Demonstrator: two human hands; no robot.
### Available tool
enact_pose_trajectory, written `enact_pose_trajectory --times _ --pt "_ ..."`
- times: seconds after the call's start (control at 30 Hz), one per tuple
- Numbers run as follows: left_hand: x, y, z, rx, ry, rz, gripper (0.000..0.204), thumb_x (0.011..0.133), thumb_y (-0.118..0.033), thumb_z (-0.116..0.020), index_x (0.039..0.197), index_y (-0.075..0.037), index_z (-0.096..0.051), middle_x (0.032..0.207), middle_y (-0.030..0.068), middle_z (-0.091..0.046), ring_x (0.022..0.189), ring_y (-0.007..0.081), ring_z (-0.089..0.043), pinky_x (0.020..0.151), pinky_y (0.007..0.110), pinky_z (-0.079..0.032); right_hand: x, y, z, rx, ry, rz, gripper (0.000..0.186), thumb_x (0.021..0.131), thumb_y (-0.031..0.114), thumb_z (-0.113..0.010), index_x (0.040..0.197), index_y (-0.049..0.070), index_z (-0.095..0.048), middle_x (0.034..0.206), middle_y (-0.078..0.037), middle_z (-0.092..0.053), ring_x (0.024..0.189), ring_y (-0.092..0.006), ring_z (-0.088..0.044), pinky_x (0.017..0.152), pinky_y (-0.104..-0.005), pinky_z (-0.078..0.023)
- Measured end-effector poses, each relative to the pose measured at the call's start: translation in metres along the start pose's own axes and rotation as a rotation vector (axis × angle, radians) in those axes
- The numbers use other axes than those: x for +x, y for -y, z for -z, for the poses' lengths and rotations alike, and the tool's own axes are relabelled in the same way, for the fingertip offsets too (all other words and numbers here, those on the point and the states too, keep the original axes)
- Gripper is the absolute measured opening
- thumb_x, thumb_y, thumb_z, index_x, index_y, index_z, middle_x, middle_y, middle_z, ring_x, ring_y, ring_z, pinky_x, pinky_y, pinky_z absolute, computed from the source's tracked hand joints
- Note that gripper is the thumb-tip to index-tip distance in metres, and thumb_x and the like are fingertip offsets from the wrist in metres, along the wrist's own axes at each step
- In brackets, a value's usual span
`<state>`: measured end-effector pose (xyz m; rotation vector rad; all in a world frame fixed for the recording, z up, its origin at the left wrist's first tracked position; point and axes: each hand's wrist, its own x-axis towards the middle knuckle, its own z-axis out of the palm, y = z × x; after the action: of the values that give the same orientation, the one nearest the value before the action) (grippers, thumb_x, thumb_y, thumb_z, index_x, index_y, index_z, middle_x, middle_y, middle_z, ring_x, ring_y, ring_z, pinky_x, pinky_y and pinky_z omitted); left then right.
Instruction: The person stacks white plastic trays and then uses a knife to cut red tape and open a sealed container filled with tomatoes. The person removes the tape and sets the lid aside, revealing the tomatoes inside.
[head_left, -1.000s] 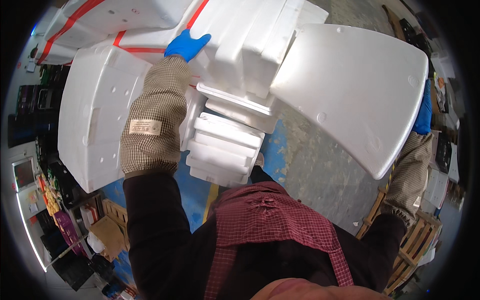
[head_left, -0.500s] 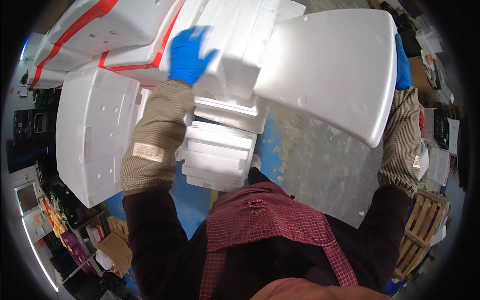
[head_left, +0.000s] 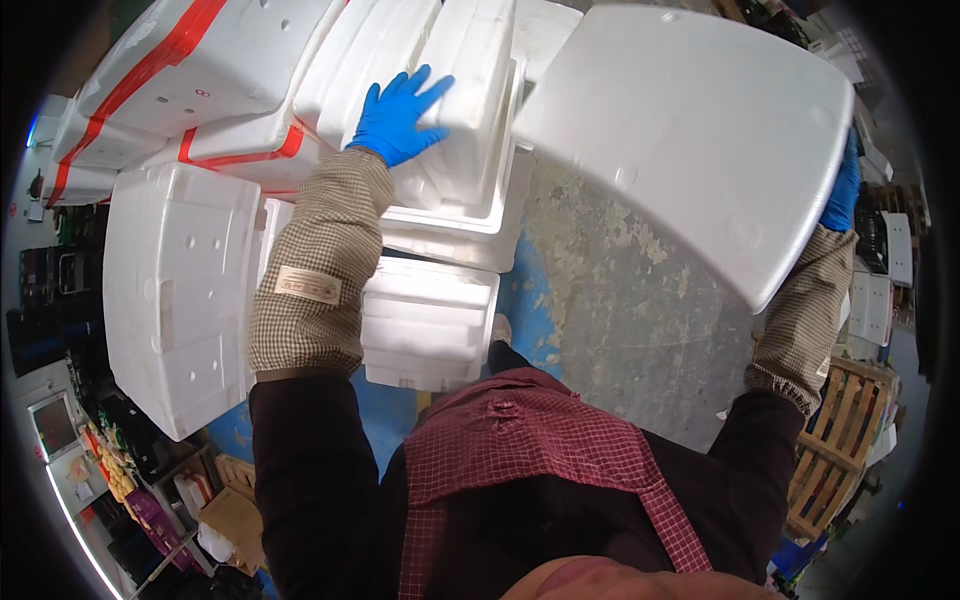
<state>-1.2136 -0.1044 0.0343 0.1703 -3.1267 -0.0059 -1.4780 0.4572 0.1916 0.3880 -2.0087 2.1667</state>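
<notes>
The floor (head_left: 640, 340) is grey and blue. Right of the white stack (head_left: 478, 105) is a big white foam piece (head_left: 690, 140). The right hand (head_left: 845, 190) touches its outer side; I can't tell its fingers' grip. Over the stack, the left hand (head_left: 400, 120) has fingers spread. Best hold the piece steady.

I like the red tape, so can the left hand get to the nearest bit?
Probably yes: the left hand is spread open, and the nearest red tape lies uncovered close by on a white box.
</notes>
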Motion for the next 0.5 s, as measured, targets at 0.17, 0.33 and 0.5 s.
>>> enact_pose_trajectory --times 0.17,0.33,0.5 --pt "-0.003 -0.028 -0.005 -0.252 -0.128 -0.001 0.081 0.092 -0.058 -0.065 0.161 -0.042 -0.027 0.166 0.0136 -0.03 0.153 0.0348 -0.03 0.124 0.061 -0.017 0.022 0.063 0.036 -0.209 -0.125 0.24 0.038 0.107 0.036 -0.055 0.127 0.004 -0.062 0.114 -0.013 -0.07 0.096 -0.0188 -0.072 0.082 -0.0343 -0.063" --pt "0.002 -0.019 -0.012 -0.472 -0.188 0.043 0.07 0.092 -0.043 -0.064 0.156 -0.023 -0.041 0.157 0.0158 -0.045 0.142 0.0323 -0.046 0.125 0.055 -0.021 0.041 0.096 0.03 -0.151 -0.041 0.317 0.04 0.106 0.035 -0.056 0.132 0.004 -0.06 0.121 -0.016 -0.069 0.101 -0.0217 -0.072 0.088 -0.0376 -0.062" --pt "-0.012 -0.019 -0.003 -0.2 0.048 -0.008 0.073 0.093 -0.037 -0.062 0.16 -0.027 -0.033 0.146 0.0081 -0.059 0.141 0.0238 -0.049 0.125 0.061 -0.01 0.057 0.098 -0.028 -0.008 0.095 0.296 0.044 0.105 0.034 -0.058 0.137 0.004 -0.059 0.129 -0.018 -0.067 0.106 -0.0247 -0.072 0.093 -0.041 -0.061"
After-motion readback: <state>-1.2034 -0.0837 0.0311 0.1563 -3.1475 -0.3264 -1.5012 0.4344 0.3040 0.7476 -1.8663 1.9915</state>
